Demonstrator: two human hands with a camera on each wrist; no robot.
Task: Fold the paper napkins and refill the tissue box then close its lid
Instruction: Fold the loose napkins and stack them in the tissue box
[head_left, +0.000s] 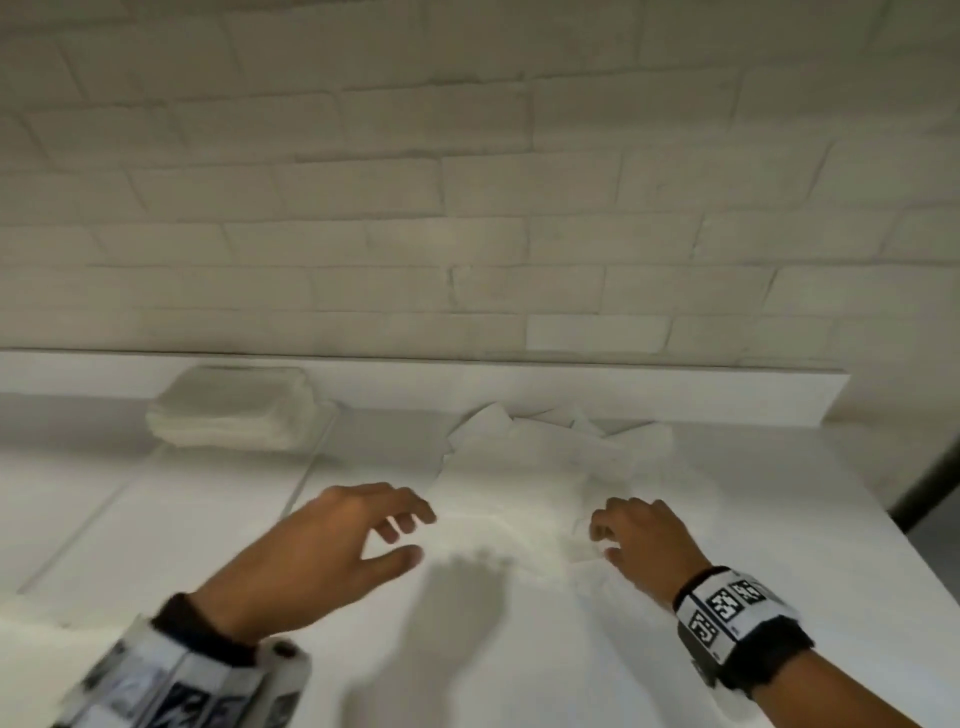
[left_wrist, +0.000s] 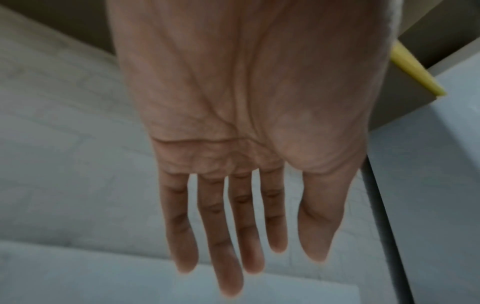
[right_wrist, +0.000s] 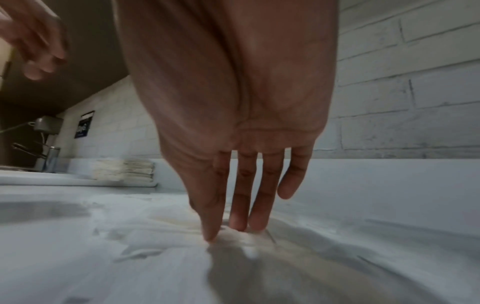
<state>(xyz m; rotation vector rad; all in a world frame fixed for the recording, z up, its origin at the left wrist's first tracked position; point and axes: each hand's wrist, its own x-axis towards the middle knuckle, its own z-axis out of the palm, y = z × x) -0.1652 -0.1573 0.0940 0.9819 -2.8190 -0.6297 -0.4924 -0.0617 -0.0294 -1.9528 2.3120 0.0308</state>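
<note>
A loose pile of white paper napkins (head_left: 561, 447) lies on the white counter (head_left: 519, 649) near the back ledge. One napkin (head_left: 509, 525) is spread flat in front of the pile. My right hand (head_left: 602, 543) is down on this napkin's right edge, with thumb and fingertips pinching the paper (right_wrist: 233, 234). My left hand (head_left: 410, 535) hovers just left of the napkin, fingers spread and holding nothing; its shadow falls on the counter below. A stack of folded napkins (head_left: 234, 410) sits at the back left. No tissue box shows in the head view.
A white brick wall (head_left: 467, 182) and a low ledge (head_left: 675, 395) bound the back of the counter. The right wrist view shows a tap (right_wrist: 49, 156) far to the left. A brownish thing with a yellow edge (left_wrist: 415, 72) shows in the left wrist view.
</note>
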